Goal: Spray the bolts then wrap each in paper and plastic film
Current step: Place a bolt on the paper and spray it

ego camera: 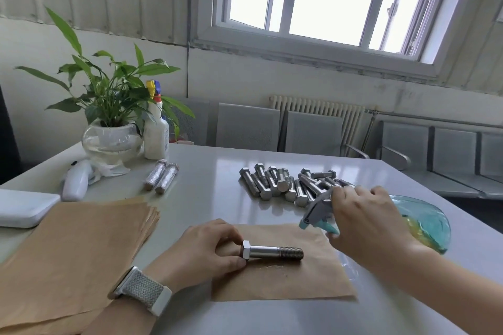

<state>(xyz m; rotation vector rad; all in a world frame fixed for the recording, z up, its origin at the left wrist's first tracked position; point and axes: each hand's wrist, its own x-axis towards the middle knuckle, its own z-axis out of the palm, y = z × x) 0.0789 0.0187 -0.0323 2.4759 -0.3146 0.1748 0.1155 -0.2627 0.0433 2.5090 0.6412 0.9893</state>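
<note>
Brown paper sheet point(285, 280) under both hands. Right hand point(364, 221) grips spray bottle point(419, 221), nozzle toward bolt. Left hand point(201, 250) pinches hex bolt point(272, 252) by its head, on the sheet. Steel: likely heavy, stiff, slick once sprayed; hold at head.

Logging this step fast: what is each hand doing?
Left hand: pinches the bolt head.
Right hand: grips the spray bottle.

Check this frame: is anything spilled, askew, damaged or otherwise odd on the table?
Nothing is clearly wrong. The paper sheet under the single bolt shows a small speckled wet-looking patch just in front of the bolt, consistent with spraying. The unwrapped bolts lie in a loose heap. The two wrapped bolts sit side by side.
</note>
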